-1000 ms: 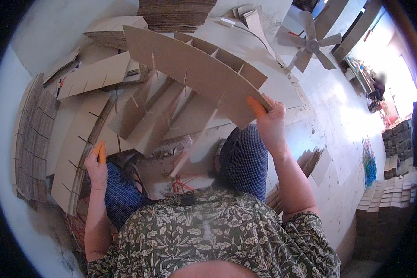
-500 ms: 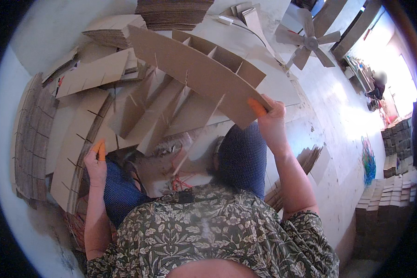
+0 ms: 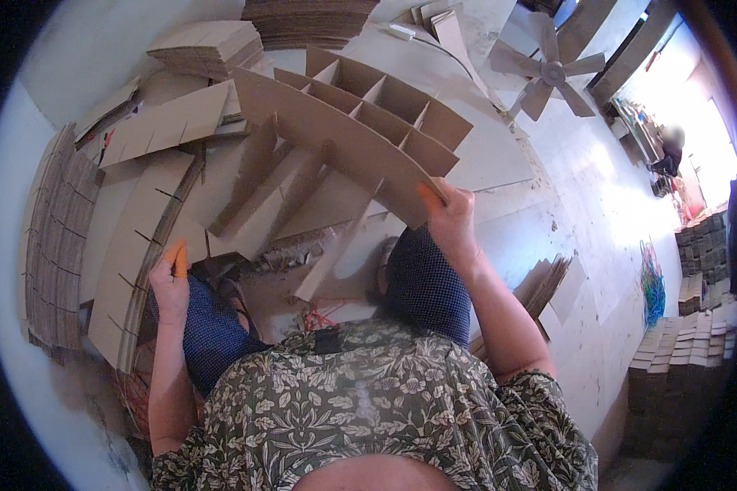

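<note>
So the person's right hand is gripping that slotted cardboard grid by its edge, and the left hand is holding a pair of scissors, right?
Not quite. The head view shows the left hand holding no scissors; it rests at a stack of slotted cardboard strips. The right hand does grip the cardboard grid by its edge.

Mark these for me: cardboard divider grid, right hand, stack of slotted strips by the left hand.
cardboard divider grid (image 3: 344, 135), head view, on its long front strip.
right hand (image 3: 450, 221), head view, on the back of the hand.
stack of slotted strips (image 3: 135, 262), head view, on the top strip's face.

Daylight glare upper right — rim bent, dark
</note>
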### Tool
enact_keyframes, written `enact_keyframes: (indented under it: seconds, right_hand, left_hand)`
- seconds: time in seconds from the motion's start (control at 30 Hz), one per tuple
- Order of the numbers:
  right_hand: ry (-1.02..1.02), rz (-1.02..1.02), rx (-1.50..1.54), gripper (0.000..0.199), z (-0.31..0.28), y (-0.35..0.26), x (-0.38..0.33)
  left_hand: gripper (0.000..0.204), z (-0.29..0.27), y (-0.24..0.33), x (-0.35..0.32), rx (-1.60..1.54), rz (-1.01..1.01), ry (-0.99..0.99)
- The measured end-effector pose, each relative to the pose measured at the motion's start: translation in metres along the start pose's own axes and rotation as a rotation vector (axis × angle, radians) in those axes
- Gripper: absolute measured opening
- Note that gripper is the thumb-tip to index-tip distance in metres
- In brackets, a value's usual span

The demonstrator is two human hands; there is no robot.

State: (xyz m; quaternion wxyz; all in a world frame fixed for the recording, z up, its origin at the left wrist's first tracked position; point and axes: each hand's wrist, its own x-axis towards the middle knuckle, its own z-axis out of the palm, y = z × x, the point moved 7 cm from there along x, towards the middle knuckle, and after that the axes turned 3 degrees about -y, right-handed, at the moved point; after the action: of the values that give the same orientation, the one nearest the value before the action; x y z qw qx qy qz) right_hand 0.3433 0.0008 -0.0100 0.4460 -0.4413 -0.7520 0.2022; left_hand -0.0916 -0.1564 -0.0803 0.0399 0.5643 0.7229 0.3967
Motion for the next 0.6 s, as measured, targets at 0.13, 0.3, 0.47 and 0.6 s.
enact_keyframes:
  seconds: [0.13,0.3,0.47,0.6]
  right_hand:
    - [-0.001,-0.009,0.017,0.004,-0.003,-0.011,0.01]
    - [-0.045,0.034,0.01,0.004,0.007,0.013,0.005]
    - [-0.061,-0.031,0.036,0.02,0.004,0.014,0.005]
    - [-0.086,-0.083,0.003,0.046,-0.01,-0.019,0.009]
  left_hand:
    - [0.023,0.001,-0.003,-0.001,-0.028,-0.004,0.016]
    - [0.024,0.005,0.001,-0.001,-0.077,-0.019,-0.034]
    - [0.023,0.001,-0.002,0.0,-0.162,0.002,0.028]
    - [0.022,-0.009,0.035,0.018,-0.145,0.136,0.137]
